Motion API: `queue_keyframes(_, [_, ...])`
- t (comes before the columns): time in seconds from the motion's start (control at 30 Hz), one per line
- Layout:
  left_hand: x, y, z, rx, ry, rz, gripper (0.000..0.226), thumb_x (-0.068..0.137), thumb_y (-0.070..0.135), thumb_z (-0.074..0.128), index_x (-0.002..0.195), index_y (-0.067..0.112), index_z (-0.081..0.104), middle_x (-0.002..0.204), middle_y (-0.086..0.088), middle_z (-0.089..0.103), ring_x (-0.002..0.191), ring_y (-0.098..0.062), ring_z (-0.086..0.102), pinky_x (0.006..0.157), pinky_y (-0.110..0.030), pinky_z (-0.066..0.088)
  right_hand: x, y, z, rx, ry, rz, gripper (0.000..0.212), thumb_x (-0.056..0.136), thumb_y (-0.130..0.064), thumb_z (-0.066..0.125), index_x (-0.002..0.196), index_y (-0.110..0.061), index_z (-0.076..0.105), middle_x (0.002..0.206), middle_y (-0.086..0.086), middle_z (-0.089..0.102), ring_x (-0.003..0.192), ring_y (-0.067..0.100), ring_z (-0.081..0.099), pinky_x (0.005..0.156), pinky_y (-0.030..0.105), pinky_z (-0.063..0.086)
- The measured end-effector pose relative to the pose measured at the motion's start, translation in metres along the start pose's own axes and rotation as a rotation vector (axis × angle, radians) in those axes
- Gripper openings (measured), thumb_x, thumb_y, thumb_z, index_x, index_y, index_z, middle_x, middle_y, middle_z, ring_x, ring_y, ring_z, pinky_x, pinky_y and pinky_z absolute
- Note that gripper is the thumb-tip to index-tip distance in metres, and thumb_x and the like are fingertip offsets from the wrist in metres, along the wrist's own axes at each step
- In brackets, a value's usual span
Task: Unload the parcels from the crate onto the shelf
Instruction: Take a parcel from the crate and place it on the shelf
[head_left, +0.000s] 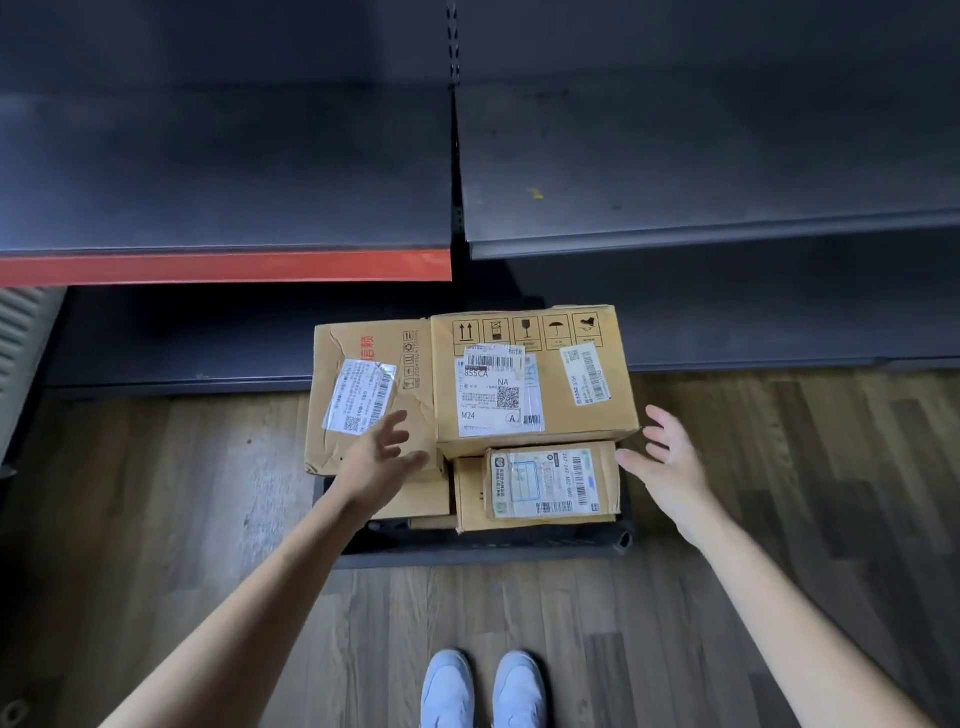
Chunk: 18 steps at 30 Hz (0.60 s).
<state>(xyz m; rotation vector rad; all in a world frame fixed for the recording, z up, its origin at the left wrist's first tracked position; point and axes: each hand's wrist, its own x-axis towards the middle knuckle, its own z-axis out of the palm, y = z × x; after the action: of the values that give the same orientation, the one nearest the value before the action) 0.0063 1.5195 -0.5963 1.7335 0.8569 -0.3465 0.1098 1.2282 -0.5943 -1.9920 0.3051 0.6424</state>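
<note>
Your left hand (382, 457) and right hand (670, 460) reach out with fingers spread, holding nothing. The cardboard parcels (530, 382) sit piled in the dark crate (483, 548), seemingly below the bare shelf (701, 171).

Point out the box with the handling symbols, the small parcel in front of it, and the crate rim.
box with handling symbols (535, 384): head view, on its top face at the white label.
small parcel (550, 483): head view, on its labelled top.
crate rim (483, 545): head view, on the dark near edge.
</note>
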Motion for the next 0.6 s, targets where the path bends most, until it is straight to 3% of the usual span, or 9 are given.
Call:
queue_keyframes(0.2, [0.027,0.014,0.018,0.044,0.031,0.063,0.064,0.085,0.021,0.066,0.141,0.019,0.036,0.131,-0.007,0.053,0.118,-0.023,0.052,0.088,-0.032,0.046,0.017,0.000,0.005,-0.037,0.002,0.015,0.082,0.081,-0.013,0.069,0.145,-0.032,0.020,0.145,0.010,0.038,0.127,0.024,0.041,0.104,0.041,0.036])
queue_keyframes(0.27, [0.035,0.018,0.024,0.025,0.022,0.078,0.064,0.085,0.016,0.066,0.141,0.016,0.035,0.122,-0.005,0.054,0.101,-0.015,0.059,0.071,-0.018,0.049,0.023,-0.002,0.007,-0.040,-0.013,0.019,0.083,0.081,-0.012,0.068,0.146,-0.032,0.020,0.146,0.011,0.036,0.129,0.025,0.040,0.106,0.042,0.035])
queue_keyframes(0.33, [0.040,0.019,0.029,-0.004,0.013,0.094,0.061,0.083,0.008,0.065,0.138,0.016,0.039,0.114,-0.004,0.057,0.085,-0.003,0.060,0.055,-0.013,0.049,0.029,-0.005,0.010,-0.045,-0.022,0.014,0.083,0.081,-0.010,0.069,0.146,-0.030,0.020,0.146,0.010,0.037,0.130,0.024,0.040,0.108,0.043,0.034])
queue_keyframes(0.47, [0.047,0.011,0.036,-0.054,0.011,0.093,0.060,0.078,0.006,0.071,0.129,0.021,0.043,0.107,-0.002,0.062,0.084,-0.005,0.064,0.056,-0.013,0.051,0.036,-0.005,0.016,-0.068,-0.013,0.007,0.086,0.079,-0.009,0.070,0.146,-0.028,0.020,0.142,0.004,0.043,0.113,0.010,0.040,0.095,0.029,0.030])
queue_keyframes(0.6, [0.054,0.006,0.039,-0.036,0.034,0.085,0.068,0.074,0.010,0.076,0.131,0.023,0.041,0.114,0.000,0.058,0.084,-0.005,0.064,0.058,-0.017,0.053,0.046,-0.004,0.021,-0.054,-0.006,0.010,0.088,0.077,-0.006,0.070,0.147,-0.024,0.020,0.133,-0.001,0.048,0.107,0.008,0.041,0.089,0.023,0.031])
